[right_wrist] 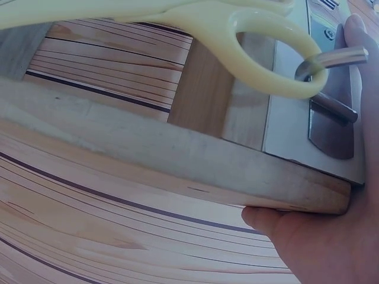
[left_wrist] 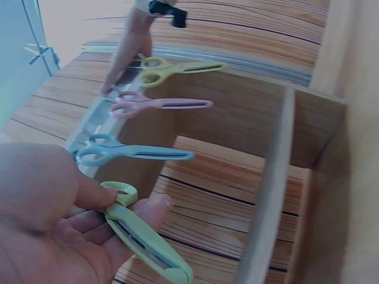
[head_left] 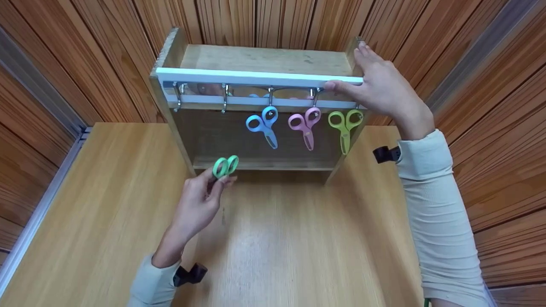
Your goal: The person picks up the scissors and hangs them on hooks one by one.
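Observation:
A green pair of scissors (head_left: 225, 167) is pinched in my left hand (head_left: 200, 204), handle loops up. In the left wrist view its closed blade part (left_wrist: 148, 244) points down and away from the palm. The hand is in front of the lower part of a wooden rack (head_left: 160, 100). My right hand (head_left: 384, 85) rests on the rack's upper right corner, thumb across the front rail (head_left: 256, 76), straight fingers along the side panel. Blue scissors (head_left: 263, 125), pink scissors (head_left: 305, 127) and yellow scissors (head_left: 344, 130) hang by a loop from hooks on the rail.
Two bare hooks, the far left hook (head_left: 177, 97) and the hook beside it (head_left: 225, 98), are left of the blue scissors. The rack stands on a wooden table (head_left: 273, 238) against a wood-panelled wall (head_left: 281, 21). Metal strips (head_left: 42, 204) edge the table.

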`<state>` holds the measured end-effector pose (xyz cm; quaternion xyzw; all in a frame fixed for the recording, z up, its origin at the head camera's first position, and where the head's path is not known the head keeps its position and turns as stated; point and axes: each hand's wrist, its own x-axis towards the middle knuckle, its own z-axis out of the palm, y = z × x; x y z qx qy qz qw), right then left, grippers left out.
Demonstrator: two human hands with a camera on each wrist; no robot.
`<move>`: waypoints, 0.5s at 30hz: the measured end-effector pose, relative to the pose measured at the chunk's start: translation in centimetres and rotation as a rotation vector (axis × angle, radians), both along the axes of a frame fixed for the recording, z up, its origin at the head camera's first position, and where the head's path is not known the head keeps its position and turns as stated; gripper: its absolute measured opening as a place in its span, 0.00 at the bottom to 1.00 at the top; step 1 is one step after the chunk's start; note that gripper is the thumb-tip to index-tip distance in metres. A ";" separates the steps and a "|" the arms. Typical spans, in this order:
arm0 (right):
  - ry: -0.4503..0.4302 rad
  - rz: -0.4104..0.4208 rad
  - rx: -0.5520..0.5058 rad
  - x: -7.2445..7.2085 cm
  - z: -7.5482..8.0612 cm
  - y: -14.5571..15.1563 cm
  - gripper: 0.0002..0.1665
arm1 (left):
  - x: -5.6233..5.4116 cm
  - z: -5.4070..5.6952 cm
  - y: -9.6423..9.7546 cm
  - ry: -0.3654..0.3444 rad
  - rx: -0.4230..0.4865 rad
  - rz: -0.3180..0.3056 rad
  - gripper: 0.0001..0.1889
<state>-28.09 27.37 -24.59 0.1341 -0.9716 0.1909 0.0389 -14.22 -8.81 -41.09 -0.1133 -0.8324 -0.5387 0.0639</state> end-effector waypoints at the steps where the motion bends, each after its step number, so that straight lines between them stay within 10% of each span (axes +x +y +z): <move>1: 0.002 0.002 0.001 0.0 0.0 0.0 0.71 | -0.1 0.3 0.0 0.002 0.020 -0.006 0.16; 15: 0.000 -0.002 -0.007 0.0 0.1 0.0 0.70 | -1.1 3.9 -0.9 0.046 0.180 -0.066 0.19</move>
